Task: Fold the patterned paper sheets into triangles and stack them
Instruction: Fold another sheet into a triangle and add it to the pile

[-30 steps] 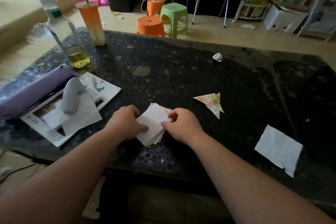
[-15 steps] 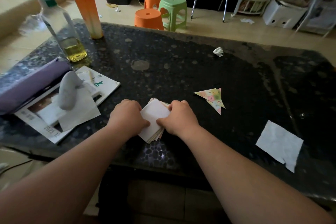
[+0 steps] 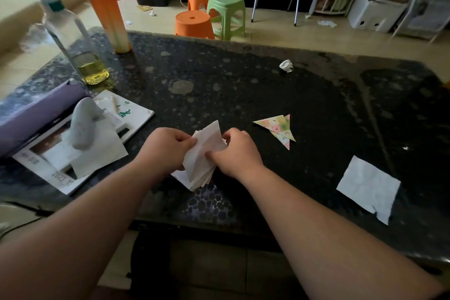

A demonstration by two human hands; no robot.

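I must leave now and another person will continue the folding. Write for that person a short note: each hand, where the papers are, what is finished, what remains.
Left hand: pinches the top sheet at its left edge, white side towards the camera.
Right hand: pinches the same sheet on its right side.
Stack of sheets: on the table near its front edge, between the hands. The top sheet is raised off it.
Done: folded triangles, patterned, lie overlapped to the right of the hands. It looks like two.
Left: fold the held sheet, put it on the triangles, then do the rest of the stack.
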